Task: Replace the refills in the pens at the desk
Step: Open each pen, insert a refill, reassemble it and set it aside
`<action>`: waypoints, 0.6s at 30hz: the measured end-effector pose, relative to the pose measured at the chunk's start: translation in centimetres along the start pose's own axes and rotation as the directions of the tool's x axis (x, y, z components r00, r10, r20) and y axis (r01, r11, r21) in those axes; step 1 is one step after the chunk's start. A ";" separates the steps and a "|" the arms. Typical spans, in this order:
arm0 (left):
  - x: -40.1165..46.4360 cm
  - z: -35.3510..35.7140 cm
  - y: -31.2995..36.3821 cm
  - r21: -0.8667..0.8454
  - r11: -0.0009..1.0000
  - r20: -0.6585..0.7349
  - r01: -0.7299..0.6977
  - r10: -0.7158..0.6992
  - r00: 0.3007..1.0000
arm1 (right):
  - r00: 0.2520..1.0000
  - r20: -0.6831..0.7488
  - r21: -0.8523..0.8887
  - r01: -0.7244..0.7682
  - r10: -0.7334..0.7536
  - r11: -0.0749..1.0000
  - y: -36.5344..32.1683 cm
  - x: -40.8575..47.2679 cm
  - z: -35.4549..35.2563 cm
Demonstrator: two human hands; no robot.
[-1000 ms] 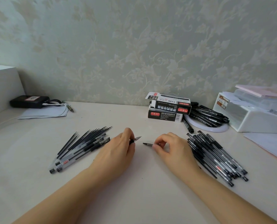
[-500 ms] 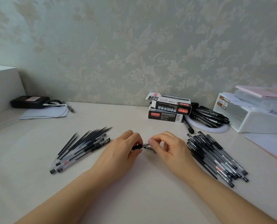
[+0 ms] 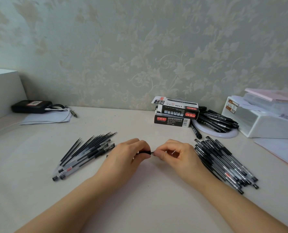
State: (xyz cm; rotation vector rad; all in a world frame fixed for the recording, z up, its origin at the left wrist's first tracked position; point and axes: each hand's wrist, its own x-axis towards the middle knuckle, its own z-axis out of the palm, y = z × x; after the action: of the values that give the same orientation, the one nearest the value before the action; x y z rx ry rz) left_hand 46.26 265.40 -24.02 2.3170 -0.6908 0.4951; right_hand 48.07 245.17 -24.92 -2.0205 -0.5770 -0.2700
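The fingers (image 3: 140, 149) of the left hand (image 3: 123, 158) are curled around a slim black pen (image 3: 144, 152), and the right hand (image 3: 177, 153) pinches its silver tip end, low over the pale table (image 3: 140, 199). Loose black refills and clear pens (image 3: 87, 152) lie left; a pile of black-capped pens (image 3: 224, 163) lies right.

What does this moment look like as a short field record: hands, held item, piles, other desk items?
left hand: left hand grips the black pen
right hand: right hand pinches the pen's tip end
left pile: refills and pens
right pile: capped pens
behind: two stacked boxes, markers on a white disc
far left: black device on paper
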 end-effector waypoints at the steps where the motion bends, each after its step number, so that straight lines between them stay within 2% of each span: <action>1: 0.0 0.0 0.0 0.003 1.000 0.004 -0.001 0.001 1.000 | 1.000 0.001 0.002 0.002 -0.002 1.000 0.0 0.0 0.0; 11: -0.1 0.0 -0.2 0.087 0.996 0.092 -0.011 0.003 0.996 | 0.999 0.045 0.038 0.001 -0.003 0.999 -0.2 -0.1 -0.2; 15: -0.3 -0.5 -0.1 0.159 0.987 0.126 -0.021 0.001 0.992 | 0.992 0.126 -0.055 0.029 -0.022 0.998 -0.1 -0.1 0.1; 18: -0.3 -0.4 0.3 0.214 0.977 0.140 0.005 -0.036 0.989 | 0.994 0.102 -0.114 0.062 -0.050 0.992 -0.1 -0.1 0.1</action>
State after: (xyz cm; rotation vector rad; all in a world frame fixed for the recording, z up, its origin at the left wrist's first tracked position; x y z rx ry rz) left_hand 45.76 265.56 -23.76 2.5789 -0.7101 0.4126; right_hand 47.90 245.26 -24.96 -2.1425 -0.6945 -0.2436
